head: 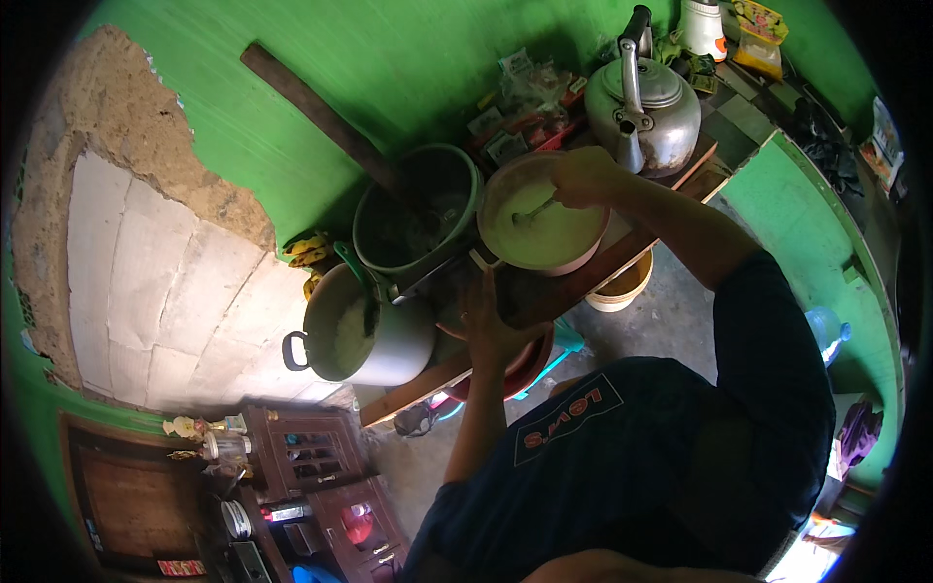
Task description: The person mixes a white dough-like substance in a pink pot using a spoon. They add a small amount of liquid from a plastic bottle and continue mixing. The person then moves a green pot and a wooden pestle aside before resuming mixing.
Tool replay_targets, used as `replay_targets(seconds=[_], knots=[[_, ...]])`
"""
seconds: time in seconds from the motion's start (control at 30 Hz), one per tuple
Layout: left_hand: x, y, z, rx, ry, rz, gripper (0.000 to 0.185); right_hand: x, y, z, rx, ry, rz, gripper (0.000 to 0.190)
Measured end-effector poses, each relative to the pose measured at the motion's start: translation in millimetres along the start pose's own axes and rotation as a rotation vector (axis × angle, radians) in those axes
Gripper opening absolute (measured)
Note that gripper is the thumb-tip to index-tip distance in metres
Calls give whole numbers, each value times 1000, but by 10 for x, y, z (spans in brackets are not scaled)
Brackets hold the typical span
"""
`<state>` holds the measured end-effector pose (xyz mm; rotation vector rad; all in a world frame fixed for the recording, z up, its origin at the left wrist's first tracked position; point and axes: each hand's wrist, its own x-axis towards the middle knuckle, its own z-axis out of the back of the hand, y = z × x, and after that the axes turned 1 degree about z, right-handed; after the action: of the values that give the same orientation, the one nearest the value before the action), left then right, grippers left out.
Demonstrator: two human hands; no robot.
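Note:
My right hand (592, 178) grips the handle of a metal spoon (526, 216), whose bowl end is at the pale contents of a round basin (543, 251). My left hand (485, 313) is at the near left side of that basin, fingers spread beside its handle; whether it touches the handle is hard to tell. Left of it is a large metal pot (404, 346) with pale food and a green-handled utensil (353, 262) inside. A dark pot (364, 237) stands behind, a long wooden paddle (313, 102) leaning in it.
An aluminium kettle (656, 131) stands at the right end of the wooden-edged counter (415, 397). Plastic packets (528, 87) lie behind the basin. Bananas (306, 251) are by the wall. Below the counter are a bucket (619, 288) and a turquoise stool (565, 342). Dark wooden cabinets (302, 452) stand lower left.

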<state>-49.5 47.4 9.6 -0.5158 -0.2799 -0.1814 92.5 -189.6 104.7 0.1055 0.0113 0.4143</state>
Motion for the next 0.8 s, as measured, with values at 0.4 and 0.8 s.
replay_targets(seconds=[0.4, 0.8], knots=[[43, 5, -9, -75, -49, -73, 119, 9, 171, -109, -163, -174, 188, 22], [-8, 19, -24, -32, -57, -38, 122, -311, 180, 510, -20, -100, 200, 30]])
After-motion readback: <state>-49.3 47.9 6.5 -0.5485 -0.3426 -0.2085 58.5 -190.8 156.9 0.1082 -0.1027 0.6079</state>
